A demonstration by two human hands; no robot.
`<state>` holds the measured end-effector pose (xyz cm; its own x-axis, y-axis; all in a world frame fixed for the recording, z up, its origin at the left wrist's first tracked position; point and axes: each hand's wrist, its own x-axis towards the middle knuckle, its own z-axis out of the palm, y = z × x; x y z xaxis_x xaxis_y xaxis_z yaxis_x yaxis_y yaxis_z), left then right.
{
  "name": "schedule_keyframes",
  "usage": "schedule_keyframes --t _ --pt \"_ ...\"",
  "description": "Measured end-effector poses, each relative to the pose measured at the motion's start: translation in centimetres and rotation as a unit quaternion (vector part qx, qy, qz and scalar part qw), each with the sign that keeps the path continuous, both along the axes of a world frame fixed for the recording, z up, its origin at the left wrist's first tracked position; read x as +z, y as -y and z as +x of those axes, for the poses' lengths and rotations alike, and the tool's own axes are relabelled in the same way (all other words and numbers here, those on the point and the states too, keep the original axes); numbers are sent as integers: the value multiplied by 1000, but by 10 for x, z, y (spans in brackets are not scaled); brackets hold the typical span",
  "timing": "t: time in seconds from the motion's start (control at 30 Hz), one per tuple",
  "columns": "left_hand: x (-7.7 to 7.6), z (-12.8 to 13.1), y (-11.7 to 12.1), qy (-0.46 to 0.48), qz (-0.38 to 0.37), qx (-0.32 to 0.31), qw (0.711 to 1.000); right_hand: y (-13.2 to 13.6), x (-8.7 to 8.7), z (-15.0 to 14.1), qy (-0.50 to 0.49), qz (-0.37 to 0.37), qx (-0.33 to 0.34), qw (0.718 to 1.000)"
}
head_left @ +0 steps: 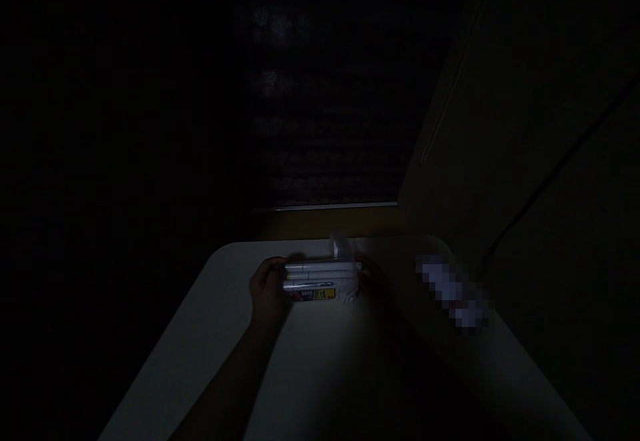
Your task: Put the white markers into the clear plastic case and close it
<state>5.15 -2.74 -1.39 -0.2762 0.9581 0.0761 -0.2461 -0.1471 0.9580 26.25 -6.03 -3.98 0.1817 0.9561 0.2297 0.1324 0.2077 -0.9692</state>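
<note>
In the dim light, a clear-wrapped pack of white markers [320, 274] lies lengthwise between my hands over the table. A colourful label with a yellow patch shows along its near side. My left hand [267, 294] is closed around the pack's left end. My right hand [374, 284], deep in shadow, grips the right end; its fingers are hard to make out. A pale, see-through bit [338, 245] sticks up behind the pack, perhaps loose wrapping.
The white table [230, 294] has rounded far corners. On its right side lies a blurred-out pale object [453, 291]. A dark cable [555, 171] runs down along the right wall. Beyond the table hangs a dark, rippled surface [325, 127] with a light lower edge.
</note>
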Motion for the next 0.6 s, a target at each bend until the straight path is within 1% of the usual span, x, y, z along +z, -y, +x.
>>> schedule_keyframes --t 0.2,0.37,0.47,0.6 --pt "-7 -3 -4 -6 16 0 1000 2 -1 -4 -18 -3 3 1000" --pt "-7 -3 -5 -10 32 3 999 2 -3 -8 -22 -10 10 1000" --pt "-7 -3 -5 -23 30 13 999 -1 -4 -5 -22 -12 12 1000" --pt "-10 -3 -7 -10 21 10 1000 -5 -2 0 -16 -10 9 1000"
